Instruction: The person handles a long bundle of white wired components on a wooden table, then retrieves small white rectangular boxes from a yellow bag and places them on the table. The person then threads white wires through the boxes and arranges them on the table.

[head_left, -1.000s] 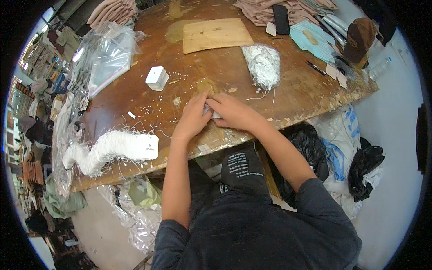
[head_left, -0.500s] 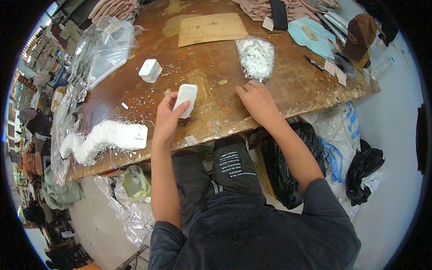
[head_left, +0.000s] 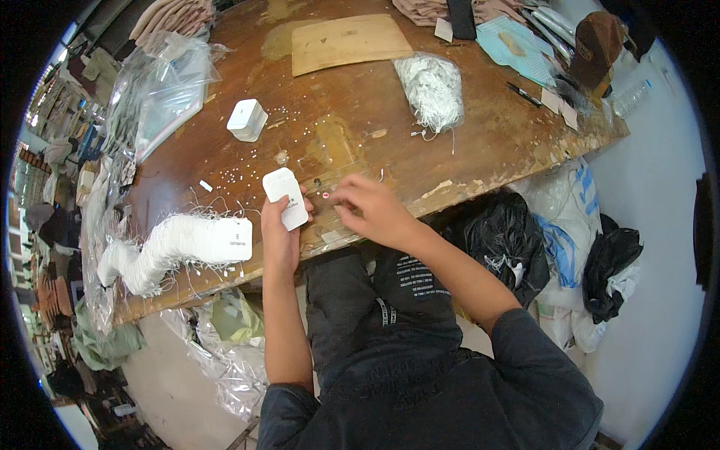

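Note:
My left hand is wrapped round a small stack of white swing tags, thumb across the front. Close to its right, my right hand is pinched and slightly blurred. A thin white tag string trails from behind it; its hold in the fingertips is partly hidden. Between the two hands a small red-and-white round bit shows. At the left front, a long fanned row of strung white tags lies on the table. A clear bag of white strings lies farther right.
Another stack of white tags stands on the wooden table, with tiny white bits scattered beside it. A brown cardboard sheet lies at the back. Clear plastic bags lie left; a pen and cap lie right.
My right hand has moved left from the string bag to beside the tags, with a string trailing. My left hand has come slightly nearer me and turned the tag stack.

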A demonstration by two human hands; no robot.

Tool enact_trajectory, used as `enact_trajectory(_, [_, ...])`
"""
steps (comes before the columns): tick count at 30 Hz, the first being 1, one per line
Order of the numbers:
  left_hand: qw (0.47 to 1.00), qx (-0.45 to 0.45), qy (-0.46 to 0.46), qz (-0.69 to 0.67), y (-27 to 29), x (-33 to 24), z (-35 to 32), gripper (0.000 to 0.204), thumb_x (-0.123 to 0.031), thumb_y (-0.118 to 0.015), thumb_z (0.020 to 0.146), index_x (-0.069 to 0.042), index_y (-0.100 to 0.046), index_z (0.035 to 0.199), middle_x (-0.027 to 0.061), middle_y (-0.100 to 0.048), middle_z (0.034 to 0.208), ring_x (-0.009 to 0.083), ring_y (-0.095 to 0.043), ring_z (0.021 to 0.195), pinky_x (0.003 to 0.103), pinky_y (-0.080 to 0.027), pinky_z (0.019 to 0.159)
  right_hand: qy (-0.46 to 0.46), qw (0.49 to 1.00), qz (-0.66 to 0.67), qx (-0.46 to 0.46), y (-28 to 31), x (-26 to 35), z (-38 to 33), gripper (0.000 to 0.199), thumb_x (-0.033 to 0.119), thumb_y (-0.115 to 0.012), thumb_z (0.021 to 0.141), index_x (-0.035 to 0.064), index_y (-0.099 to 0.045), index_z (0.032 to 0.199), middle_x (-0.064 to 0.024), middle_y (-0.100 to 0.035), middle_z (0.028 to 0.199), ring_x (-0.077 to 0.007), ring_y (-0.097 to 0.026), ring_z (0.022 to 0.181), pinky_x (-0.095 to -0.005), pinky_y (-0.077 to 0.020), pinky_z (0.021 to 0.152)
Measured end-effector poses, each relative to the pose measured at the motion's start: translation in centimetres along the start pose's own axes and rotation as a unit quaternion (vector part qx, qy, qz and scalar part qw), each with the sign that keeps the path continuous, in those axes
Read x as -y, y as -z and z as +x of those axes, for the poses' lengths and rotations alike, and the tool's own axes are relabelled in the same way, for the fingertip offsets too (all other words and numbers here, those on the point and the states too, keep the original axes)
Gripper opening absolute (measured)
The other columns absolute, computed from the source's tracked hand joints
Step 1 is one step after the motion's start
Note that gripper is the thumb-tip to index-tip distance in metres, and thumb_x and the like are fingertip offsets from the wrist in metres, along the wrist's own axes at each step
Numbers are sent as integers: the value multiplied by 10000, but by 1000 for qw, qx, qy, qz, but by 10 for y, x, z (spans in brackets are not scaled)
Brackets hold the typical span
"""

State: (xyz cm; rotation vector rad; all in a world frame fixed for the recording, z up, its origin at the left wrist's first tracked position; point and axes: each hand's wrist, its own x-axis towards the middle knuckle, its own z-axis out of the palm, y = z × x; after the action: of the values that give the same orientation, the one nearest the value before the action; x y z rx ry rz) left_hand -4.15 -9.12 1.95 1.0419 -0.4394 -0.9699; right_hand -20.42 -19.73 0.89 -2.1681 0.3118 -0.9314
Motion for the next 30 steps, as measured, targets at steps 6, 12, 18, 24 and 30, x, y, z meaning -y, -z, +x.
enact_trajectory(6, [986,-13,-35,160,-6,6,-4,353,-181,-560,994,63,-547,1248,124,-667,1117,174,-642,994,317,-508,887,-186,963,120,-152,-2,24,12,113,53,-679,887,-28,-663,965,-63,-688,851,-115,-654,758,-250,-524,695])
enact_trajectory(12, [972,-63,-61,219,-3,10,-10,343,-117,-731,878,42,-628,1164,86,-689,1062,140,-647,935,298,-525,829,-230,934,234,-142,-30,33,21,131,77,-629,943,-34,-624,1012,-31,-651,811,-72,-597,708,-235,-499,653])
enact_trajectory(18, [962,-92,-113,229,-1,14,-14,341,-110,-735,872,45,-634,1159,89,-690,1047,133,-643,940,298,-522,834,-167,973,56,-151,-51,34,29,83,53,-570,936,-27,-575,955,-143,-609,879,-270,-620,777,-355,-492,693])
enact_trajectory(24, [963,-110,-130,207,-3,11,-16,342,-105,-738,856,60,-636,1137,105,-697,1037,128,-641,926,280,-514,811,-112,983,15,-147,-53,34,36,69,41,-561,947,-28,-568,941,-112,-581,837,-206,-564,693,-308,-451,619])
enact_trajectory(30, [937,-112,-148,296,-4,11,-14,214,-73,-735,835,21,-676,1018,86,-684,926,159,-632,809,296,-503,755,-111,988,-3,-104,-40,35,38,68,42,-550,932,-25,-550,921,-161,-583,836,-319,-594,748,-388,-469,677])
